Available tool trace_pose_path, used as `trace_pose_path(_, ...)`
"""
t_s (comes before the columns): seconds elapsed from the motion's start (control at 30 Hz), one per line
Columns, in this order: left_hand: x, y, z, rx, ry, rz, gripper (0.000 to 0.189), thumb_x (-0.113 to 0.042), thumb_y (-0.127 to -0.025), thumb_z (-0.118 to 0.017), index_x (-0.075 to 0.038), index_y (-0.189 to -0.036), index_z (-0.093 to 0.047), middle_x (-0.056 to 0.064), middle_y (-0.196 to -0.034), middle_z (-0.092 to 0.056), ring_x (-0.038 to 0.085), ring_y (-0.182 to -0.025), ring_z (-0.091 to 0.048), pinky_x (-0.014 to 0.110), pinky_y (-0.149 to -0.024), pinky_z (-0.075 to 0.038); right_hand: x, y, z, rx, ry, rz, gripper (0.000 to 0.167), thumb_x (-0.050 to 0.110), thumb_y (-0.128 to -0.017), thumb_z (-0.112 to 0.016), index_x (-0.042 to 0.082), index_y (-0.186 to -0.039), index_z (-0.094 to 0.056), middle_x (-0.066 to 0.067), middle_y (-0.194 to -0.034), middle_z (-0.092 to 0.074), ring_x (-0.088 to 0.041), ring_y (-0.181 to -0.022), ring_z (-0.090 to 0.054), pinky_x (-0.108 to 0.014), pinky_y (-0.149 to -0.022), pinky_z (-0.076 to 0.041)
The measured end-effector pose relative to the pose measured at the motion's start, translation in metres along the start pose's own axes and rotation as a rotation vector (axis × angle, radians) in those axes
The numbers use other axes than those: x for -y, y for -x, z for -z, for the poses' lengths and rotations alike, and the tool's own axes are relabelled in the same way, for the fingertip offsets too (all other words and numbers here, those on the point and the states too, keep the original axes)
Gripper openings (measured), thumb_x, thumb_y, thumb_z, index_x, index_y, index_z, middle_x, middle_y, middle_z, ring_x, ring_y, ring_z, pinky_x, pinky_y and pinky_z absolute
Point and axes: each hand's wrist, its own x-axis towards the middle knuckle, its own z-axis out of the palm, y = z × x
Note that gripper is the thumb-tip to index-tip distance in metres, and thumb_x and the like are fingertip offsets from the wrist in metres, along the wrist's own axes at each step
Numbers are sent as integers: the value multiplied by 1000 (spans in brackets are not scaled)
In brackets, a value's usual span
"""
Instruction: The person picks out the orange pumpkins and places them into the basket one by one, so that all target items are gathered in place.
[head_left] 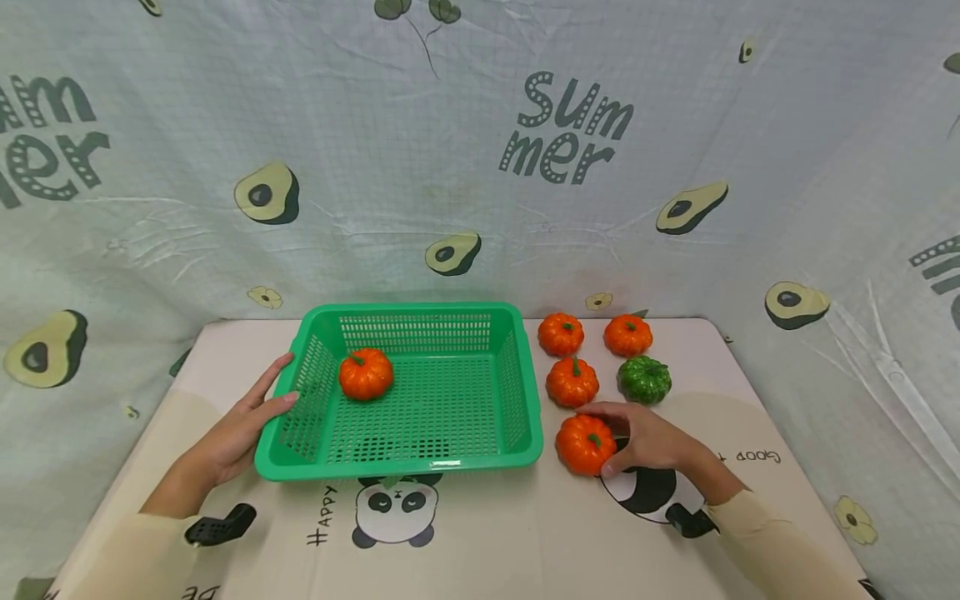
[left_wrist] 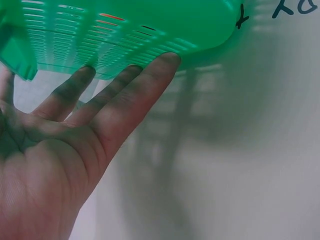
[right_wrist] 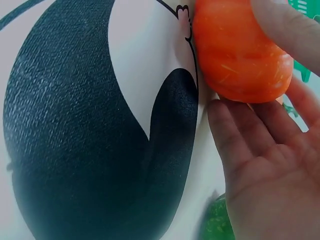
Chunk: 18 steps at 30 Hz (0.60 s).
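My right hand (head_left: 647, 435) holds a small orange pumpkin (head_left: 585, 445) at the table's right side, thumb on its near side and fingers round the far side. In the right wrist view the thumb lies across the pumpkin (right_wrist: 242, 55) while the other fingers reach behind it. A green plastic basket (head_left: 457, 463) with slotted walls stands left of it, one orange pumpkin (head_left: 366, 374) inside near its left wall. My left hand (head_left: 238, 429) is at the basket's left rim. Its fairly straight fingers touch the slotted outer wall in the left wrist view.
Behind my right hand are three more orange pumpkins (head_left: 572, 382) and one green pumpkin (head_left: 644, 380). The pale table (head_left: 480, 550) has printed pandas and lettering. A light cloth (head_left: 420, 125) with avocado prints hangs behind it and at both sides.
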Motion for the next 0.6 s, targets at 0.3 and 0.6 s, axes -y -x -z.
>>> trace_pose_path(0.3,-1,1,0,-4,6,12,72,-30,-114,-42,-50,-164,6,26,-169,-3,-2,-115,-61,27,-92,-59,5,0,3,30,-6,-21,83,20,-77,-91,4,-150,-54,-15,-149,-61,-43,-139,-54,-57,-111,-47)
trace_pose_path(0.6,-1,1,0,-10,-18,11,72,-31,-114,-42,-49,-164,7,27,-169,-4,-3,-114,-60,26,-91,-58,11,2,7,37,-20,-43,85,15,-74,-92,3,-149,-55,-18,-149,-60,-44,-138,-54,-59,-111,-46)
